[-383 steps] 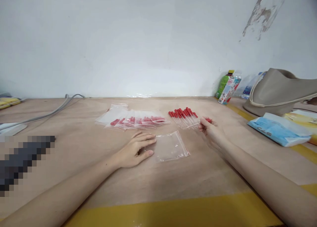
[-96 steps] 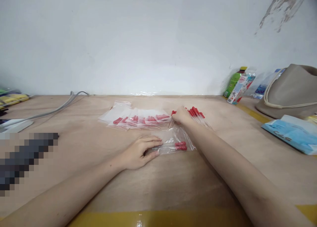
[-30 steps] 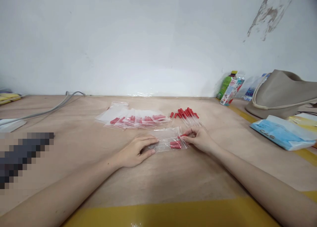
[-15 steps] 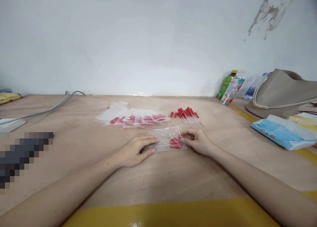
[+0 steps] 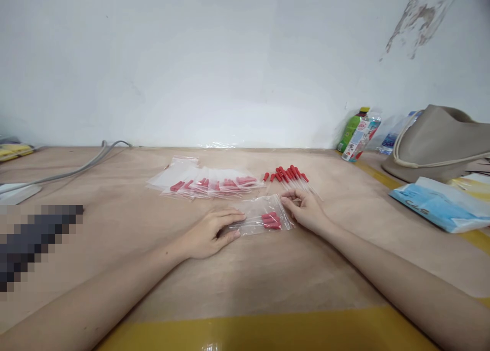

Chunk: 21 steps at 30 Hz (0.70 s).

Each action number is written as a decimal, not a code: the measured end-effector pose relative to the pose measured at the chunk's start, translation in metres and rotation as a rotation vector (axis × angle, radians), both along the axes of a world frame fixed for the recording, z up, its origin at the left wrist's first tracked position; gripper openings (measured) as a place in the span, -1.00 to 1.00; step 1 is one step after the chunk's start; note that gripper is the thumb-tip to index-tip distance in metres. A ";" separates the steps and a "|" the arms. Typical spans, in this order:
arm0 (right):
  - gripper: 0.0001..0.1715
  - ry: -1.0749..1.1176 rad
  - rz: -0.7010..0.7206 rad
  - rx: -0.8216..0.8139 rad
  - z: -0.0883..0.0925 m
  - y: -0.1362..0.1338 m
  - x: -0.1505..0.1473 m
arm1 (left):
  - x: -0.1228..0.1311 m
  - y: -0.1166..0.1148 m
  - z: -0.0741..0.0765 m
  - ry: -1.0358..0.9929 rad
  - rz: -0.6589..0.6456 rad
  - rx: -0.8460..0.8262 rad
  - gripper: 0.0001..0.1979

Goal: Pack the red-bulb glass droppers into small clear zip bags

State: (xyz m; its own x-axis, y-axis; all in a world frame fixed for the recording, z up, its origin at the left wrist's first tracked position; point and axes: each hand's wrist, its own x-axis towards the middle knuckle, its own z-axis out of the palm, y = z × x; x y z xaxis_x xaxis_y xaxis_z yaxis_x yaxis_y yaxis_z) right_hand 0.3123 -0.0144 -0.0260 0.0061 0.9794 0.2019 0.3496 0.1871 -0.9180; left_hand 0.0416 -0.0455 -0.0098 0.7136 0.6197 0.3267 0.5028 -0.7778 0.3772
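Observation:
A clear zip bag [image 5: 252, 215] lies flat on the wooden table [image 5: 268, 269] with a few red-capped droppers [image 5: 270, 220] inside. My left hand [image 5: 210, 232] lies flat on the bag's left end, fingers stretched out, pinning it down. My right hand [image 5: 306, 211] sits at the bag's right edge with its fingers curled. Its fingertips touch the bag's far right corner, and whether they hold anything is hidden. A loose pile of red-capped droppers [image 5: 291, 179] lies just beyond my right hand.
A row of filled zip bags [image 5: 209, 185] lies behind the hands. Bottles [image 5: 358, 134], a beige bag [image 5: 440, 144] and a blue pack [image 5: 440, 205] stand at the right. A grey cable [image 5: 76, 169] runs at the left. Yellow tape [image 5: 268, 330] marks the near edge.
Droppers have been added to the bag over the earlier frames. In the last second my right hand has moved from the bag's mouth slightly up and away. My left hand has stayed put.

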 end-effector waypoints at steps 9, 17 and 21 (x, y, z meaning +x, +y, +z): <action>-0.65 -0.585 -0.140 0.037 0.017 0.043 -0.026 | 0.000 0.000 -0.001 -0.006 -0.003 -0.018 -0.63; -0.90 -0.707 -0.159 -0.057 0.019 0.083 -0.038 | 0.000 0.000 -0.001 -0.026 -0.016 -0.014 -0.63; -0.86 -0.634 -0.136 -0.033 0.024 0.084 -0.033 | 0.000 0.000 -0.001 -0.020 -0.013 -0.023 -0.63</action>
State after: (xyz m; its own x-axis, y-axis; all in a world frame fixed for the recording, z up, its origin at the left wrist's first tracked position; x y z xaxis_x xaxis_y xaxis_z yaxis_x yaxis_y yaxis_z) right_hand 0.2792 0.0697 -0.0025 0.0198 0.9840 0.1770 0.8442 0.0784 -0.5303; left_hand 0.0415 -0.0457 -0.0109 0.7153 0.6178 0.3266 0.4845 -0.7752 0.4054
